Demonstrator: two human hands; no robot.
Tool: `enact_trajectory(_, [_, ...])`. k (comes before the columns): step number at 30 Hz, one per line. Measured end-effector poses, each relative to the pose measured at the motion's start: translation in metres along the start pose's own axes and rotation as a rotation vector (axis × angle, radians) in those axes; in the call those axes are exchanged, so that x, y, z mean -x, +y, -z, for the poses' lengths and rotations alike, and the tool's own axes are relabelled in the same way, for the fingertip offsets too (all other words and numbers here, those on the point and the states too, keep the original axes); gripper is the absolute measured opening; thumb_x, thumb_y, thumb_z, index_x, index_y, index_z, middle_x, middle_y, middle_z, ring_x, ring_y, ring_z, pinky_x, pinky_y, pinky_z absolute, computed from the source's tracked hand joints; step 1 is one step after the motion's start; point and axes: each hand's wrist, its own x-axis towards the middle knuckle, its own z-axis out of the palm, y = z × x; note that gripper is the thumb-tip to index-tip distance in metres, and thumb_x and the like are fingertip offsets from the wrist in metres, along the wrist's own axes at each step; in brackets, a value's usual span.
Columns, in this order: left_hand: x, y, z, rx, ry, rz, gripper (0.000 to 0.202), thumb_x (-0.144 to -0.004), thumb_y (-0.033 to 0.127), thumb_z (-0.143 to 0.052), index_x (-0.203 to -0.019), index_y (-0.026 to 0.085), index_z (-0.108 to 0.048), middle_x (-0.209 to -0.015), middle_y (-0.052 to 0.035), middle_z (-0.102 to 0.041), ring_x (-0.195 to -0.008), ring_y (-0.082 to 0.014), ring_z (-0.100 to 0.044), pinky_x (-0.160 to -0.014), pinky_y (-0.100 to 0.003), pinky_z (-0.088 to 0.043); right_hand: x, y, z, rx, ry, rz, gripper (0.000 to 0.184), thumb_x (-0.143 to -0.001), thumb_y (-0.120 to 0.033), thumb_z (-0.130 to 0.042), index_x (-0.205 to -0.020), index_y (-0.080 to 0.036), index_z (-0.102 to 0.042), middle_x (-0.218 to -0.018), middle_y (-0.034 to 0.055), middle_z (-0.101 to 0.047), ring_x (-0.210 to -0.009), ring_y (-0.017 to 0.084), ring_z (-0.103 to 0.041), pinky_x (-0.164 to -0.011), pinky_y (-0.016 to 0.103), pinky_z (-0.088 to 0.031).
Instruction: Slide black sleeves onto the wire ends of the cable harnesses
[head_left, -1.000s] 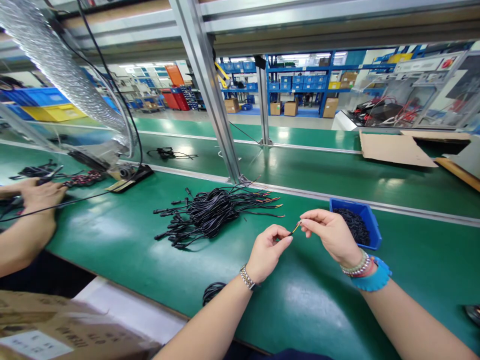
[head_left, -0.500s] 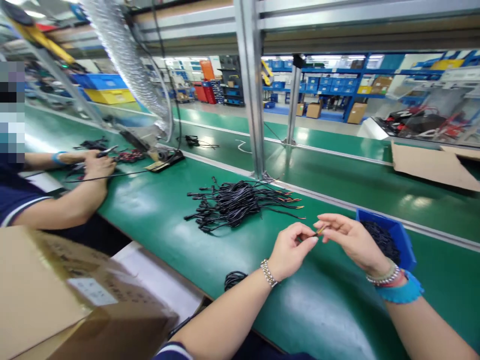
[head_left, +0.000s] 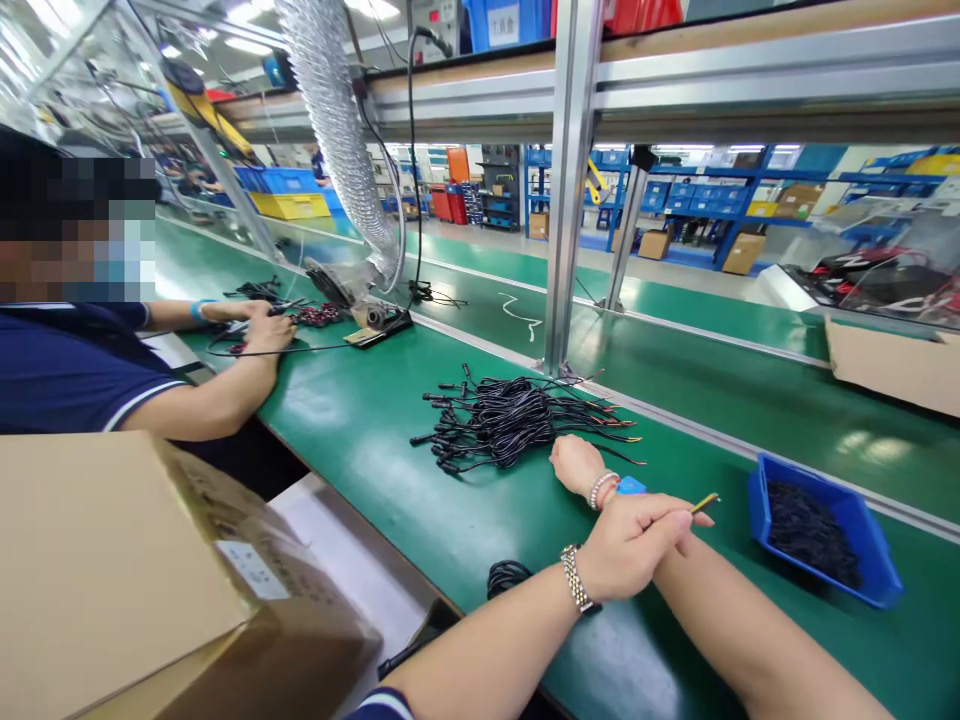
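Patience: our left hand (head_left: 630, 545) pinches the wire tip (head_left: 705, 503); our right hand (head_left: 574, 462), grip unseen, should untangle the mid-frame cable bundle (head_left: 517, 425) gently.

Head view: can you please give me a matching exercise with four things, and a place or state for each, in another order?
Things:
1. left hand
2. right hand
3. blue bin
4. cardboard box

Places or states:
a. holds small black parts
b. at lower left, beside the green table
c. pinches a thin yellow-tipped wire
d. lies next to the black cable bundle

Pairs: 1-c, 2-d, 3-a, 4-b.
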Motion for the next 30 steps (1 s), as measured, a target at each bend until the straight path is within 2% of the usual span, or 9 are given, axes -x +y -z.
enact_trajectory(3, [-0.003,-0.003,0.0,0.034,0.157,0.081,0.029,-0.08,0.034,-0.048,-0.069,0.013,-0.063,-0.059,-0.002,-0.056,-0.062,-0.0124,-0.052,-0.065,-0.024,-0.042,0.027,0.019,0.019,-0.025,0.0,0.044,0.01,-0.076,-0.021,-0.051,-0.07,-0.016,-0.057,-0.072,0.0028,-0.058,-0.068,0.013,-0.054,-0.064,0.025,-0.04])
enact_trajectory(6, [-0.004,-0.006,0.001,0.03,0.25,0.184,0.024,-0.076,0.034,-0.053,-0.068,0.013,-0.062,-0.054,0.001,-0.052,-0.05,-0.0085,-0.043,-0.051,-0.021,-0.036,0.061,0.044,0.052,-0.267,0.063,0.025,0.016,-0.079,-0.029,-0.046,-0.085,-0.017,-0.056,-0.07,-0.0003,-0.056,-0.062,0.011,-0.051,-0.058,0.023,-0.04])
enact_trajectory(10, [-0.004,-0.01,0.002,-0.014,0.255,0.231,0.024,-0.076,0.034,-0.054,-0.065,0.013,-0.058,-0.057,0.0008,-0.052,-0.05,-0.0075,-0.041,-0.049,-0.02,-0.033,0.098,0.06,0.096,-0.821,0.289,-0.089,0.021,-0.075,-0.03,-0.054,-0.088,-0.014,-0.058,-0.066,0.0003,-0.056,-0.057,0.01,-0.051,-0.056,0.025,-0.043])
enact_trajectory(13, [-0.004,-0.013,0.0,-0.062,0.226,0.241,0.025,-0.076,0.036,-0.054,-0.065,0.013,-0.058,-0.058,0.0006,-0.053,-0.051,-0.0079,-0.042,-0.05,-0.02,-0.034,0.116,0.057,0.114,-1.015,0.394,-0.056,0.019,-0.071,-0.029,-0.062,-0.081,-0.014,-0.06,-0.071,0.0029,-0.06,-0.062,0.011,-0.054,-0.06,0.027,-0.045])
enact_trajectory(20, [-0.003,-0.02,-0.003,-0.144,0.204,0.25,0.027,-0.076,0.038,-0.053,-0.066,0.014,-0.058,-0.059,0.0008,-0.054,-0.05,-0.0077,-0.041,-0.05,-0.02,-0.033,0.127,0.046,0.119,-0.956,0.433,0.001,0.014,-0.069,-0.027,-0.064,-0.075,-0.014,-0.063,-0.068,0.0021,-0.062,-0.061,0.011,-0.055,-0.06,0.026,-0.046])
enact_trajectory(30, [-0.003,-0.02,-0.003,-0.16,0.187,0.263,0.026,-0.076,0.038,-0.053,-0.066,0.014,-0.057,-0.059,0.001,-0.053,-0.051,-0.0077,-0.041,-0.05,-0.021,-0.033,0.128,0.048,0.12,-0.889,0.42,-0.003,0.015,-0.07,-0.028,-0.063,-0.076,-0.014,-0.063,-0.069,0.003,-0.064,-0.059,0.011,-0.055,-0.059,0.026,-0.045])
